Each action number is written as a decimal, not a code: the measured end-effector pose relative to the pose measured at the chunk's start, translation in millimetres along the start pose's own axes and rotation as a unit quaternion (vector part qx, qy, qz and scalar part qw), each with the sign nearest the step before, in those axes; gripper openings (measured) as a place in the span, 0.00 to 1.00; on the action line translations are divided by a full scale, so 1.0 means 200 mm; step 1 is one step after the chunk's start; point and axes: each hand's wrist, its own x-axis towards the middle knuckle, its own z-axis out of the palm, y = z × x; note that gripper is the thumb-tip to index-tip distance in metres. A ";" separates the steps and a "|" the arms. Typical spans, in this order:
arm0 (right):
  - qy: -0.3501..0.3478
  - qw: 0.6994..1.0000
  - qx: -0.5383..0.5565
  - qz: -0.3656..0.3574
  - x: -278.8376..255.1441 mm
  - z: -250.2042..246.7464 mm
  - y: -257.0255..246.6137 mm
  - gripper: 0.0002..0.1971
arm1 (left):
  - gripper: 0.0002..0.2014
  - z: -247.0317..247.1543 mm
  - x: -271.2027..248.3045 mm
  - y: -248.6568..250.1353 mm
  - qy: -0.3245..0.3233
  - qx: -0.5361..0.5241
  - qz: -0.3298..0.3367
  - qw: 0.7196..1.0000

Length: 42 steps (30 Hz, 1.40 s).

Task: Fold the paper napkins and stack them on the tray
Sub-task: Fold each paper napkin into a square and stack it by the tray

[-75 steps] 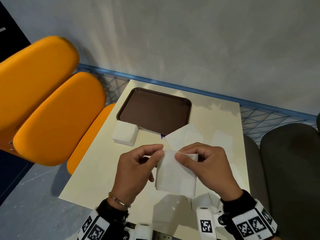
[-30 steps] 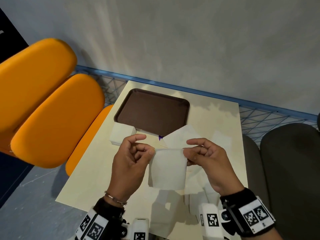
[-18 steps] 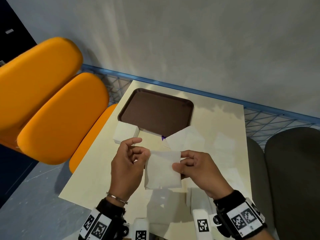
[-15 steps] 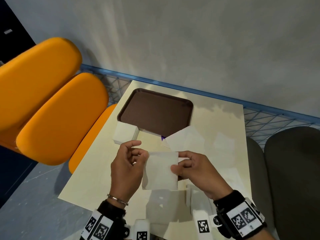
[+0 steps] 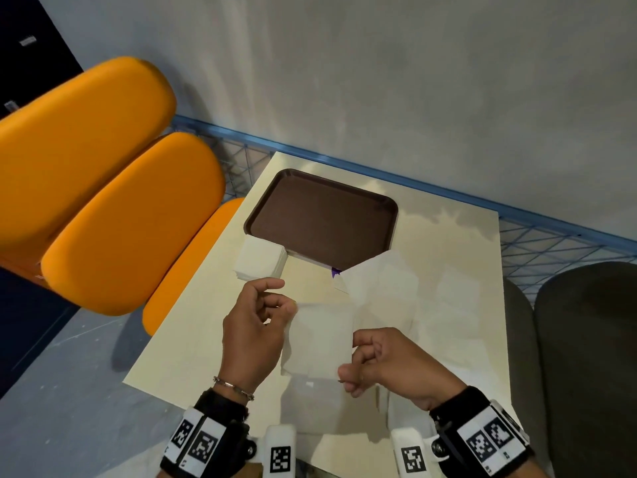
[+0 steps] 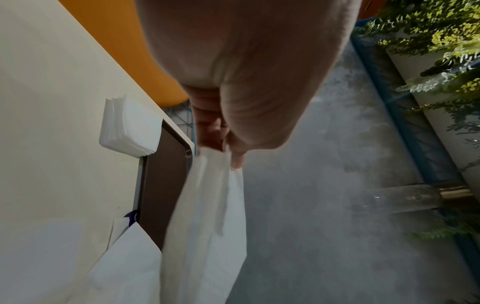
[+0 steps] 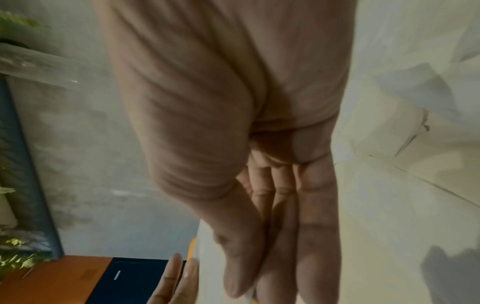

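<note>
Napkin (image 5: 319, 339), held mid-frame above the bench (image 5: 193, 339), now hangs shorter than a moment ago, left hand (image 5: 253, 334) pinching its top corner, right hand (image 5: 389, 365) pinching its lower edge, so the empty tray (image 5: 322, 220) comes next.

In the right wrist view the right hand (image 7: 246, 164) fills most of the picture; its palm is cut off at the top and its fingertips run out at the bottom edge, so its grip on the napkin (image 7: 207, 253) cannot be made out there. Only a pale strip of that napkin shows beside the thumb. Two fingertips of the left hand (image 7: 172, 281) enter at the bottom, the rest out of frame.

In the left wrist view the left hand's palm covers the upper middle and hides most of the tray (image 6: 166, 185); the napkin's lower edge is cut off and blurred.

In the head view the napkin hides the table (image 5: 206, 322) beneath it.
</note>
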 end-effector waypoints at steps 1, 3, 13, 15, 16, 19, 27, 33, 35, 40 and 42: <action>-0.019 1.000 -0.005 0.009 0.01 0.01 -0.01 0.16 | 0.18 -0.01 0.01 -0.01 -0.010 -0.001 0.002 1.000; -0.049 0.998 -0.023 0.016 0.04 0.03 -0.03 0.24 | 0.18 -0.04 0.04 -0.02 -0.054 -0.010 -0.003 0.999; -0.035 0.998 -0.027 0.051 0.35 0.14 -0.13 0.14 | 0.19 -0.22 0.29 -0.17 -0.107 -0.018 -0.046 0.993; -0.042 0.997 -0.030 0.061 0.42 0.17 -0.16 0.12 | 0.20 -0.27 0.35 -0.20 -0.098 -0.034 -0.067 0.992; -0.039 0.997 -0.029 0.061 0.46 0.19 -0.18 0.13 | 0.20 -0.29 0.38 -0.21 -0.086 -0.054 -0.085 0.991; 0.001 0.999 -0.009 0.044 0.57 0.24 -0.22 0.11 | 0.29 -0.34 0.44 -0.29 -0.057 -0.135 -0.197 0.969; 0.054 0.997 0.019 0.054 0.83 0.41 -0.13 0.13 | 0.05 -0.34 0.41 -0.49 -0.146 -0.219 -0.339 0.903; 0.105 0.992 -0.018 0.073 0.98 0.36 -0.13 0.03 | 0.04 -0.42 0.63 -0.66 -0.259 0.059 -0.202 0.943; 0.116 0.989 -0.040 0.078 1.06 0.32 -0.13 0.12 | 0.07 -0.41 0.72 -0.69 -0.228 0.043 -0.220 0.948; 0.181 0.981 0.021 0.066 1.29 0.32 -0.20 0.12 | 0.14 -0.34 0.91 -0.75 -0.101 -0.052 -0.281 0.953; 0.205 0.976 0.053 0.057 1.39 0.31 -0.23 0.11 | 0.15 -0.31 0.97 -0.79 -0.071 -0.053 -0.291 0.953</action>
